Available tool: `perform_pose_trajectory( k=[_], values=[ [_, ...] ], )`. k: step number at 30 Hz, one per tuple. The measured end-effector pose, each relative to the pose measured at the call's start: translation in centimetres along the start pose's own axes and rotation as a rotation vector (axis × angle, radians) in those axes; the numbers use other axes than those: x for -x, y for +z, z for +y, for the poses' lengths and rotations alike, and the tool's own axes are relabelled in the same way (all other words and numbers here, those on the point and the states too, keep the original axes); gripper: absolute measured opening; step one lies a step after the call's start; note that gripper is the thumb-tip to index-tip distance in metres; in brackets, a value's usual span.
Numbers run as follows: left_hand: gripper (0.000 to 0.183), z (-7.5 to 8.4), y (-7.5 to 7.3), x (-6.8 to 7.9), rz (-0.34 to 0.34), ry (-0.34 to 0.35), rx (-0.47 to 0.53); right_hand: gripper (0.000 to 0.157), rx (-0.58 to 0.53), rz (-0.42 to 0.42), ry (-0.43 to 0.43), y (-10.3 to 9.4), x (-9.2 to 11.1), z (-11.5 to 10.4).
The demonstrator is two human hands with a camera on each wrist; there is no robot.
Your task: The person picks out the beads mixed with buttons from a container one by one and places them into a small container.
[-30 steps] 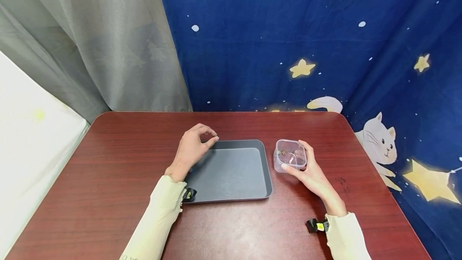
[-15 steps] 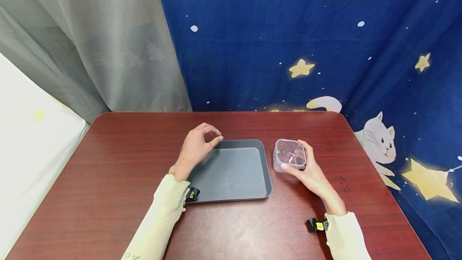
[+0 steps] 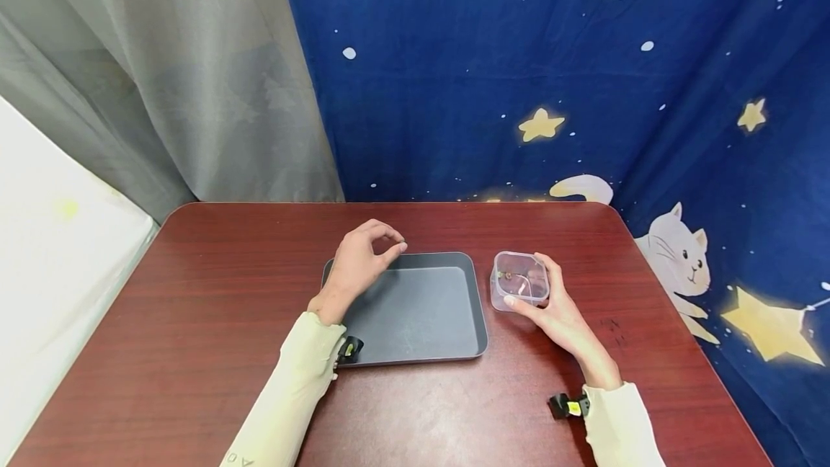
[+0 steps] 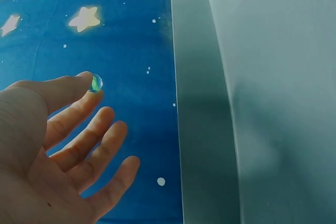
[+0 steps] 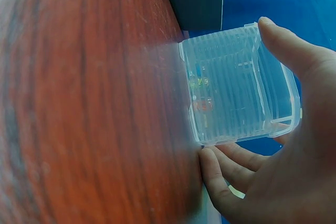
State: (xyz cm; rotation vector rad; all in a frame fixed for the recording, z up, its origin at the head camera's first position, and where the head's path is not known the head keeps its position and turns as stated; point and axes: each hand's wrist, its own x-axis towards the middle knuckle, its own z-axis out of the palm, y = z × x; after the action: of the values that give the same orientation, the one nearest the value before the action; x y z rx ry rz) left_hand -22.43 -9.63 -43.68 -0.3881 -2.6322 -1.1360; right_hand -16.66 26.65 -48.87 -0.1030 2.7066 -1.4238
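Observation:
Between thumb and index fingertip, my left hand (image 3: 359, 263) pinches a small clear glass marble (image 4: 96, 83) with a green swirl. The hand is raised over the left back part of a grey rectangular tray (image 3: 415, 316), its other fingers spread loosely in the left wrist view. To the right of the tray, my right hand (image 3: 556, 308) grips a clear plastic box (image 3: 502, 302) around its sides, thumb at the near side. The box stands upright on the table with its top open. A few small coloured marbles (image 5: 202, 103) show through its ribbed wall, at the bottom.
The reddish-brown wooden table (image 3: 214, 308) carries the tray and box, with a narrow gap between the two. Behind the table hang a grey curtain (image 3: 214, 78) and a blue star-patterned curtain (image 3: 441, 92). A white surface (image 3: 52, 236) borders the left edge.
My left hand has shifted a little to the right over the tray, with the marble still pinched. The right hand and the box have stayed in place.

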Motion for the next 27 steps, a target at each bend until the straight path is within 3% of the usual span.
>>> perform_pose_trajectory(
  k=[27],
  values=[
    [0.008, 1.9, 1.8, -0.5, -0.043, 0.01, 0.006, 0.097, -0.01, -0.004, 0.003, -0.1, 0.0, -0.1]
  ],
)
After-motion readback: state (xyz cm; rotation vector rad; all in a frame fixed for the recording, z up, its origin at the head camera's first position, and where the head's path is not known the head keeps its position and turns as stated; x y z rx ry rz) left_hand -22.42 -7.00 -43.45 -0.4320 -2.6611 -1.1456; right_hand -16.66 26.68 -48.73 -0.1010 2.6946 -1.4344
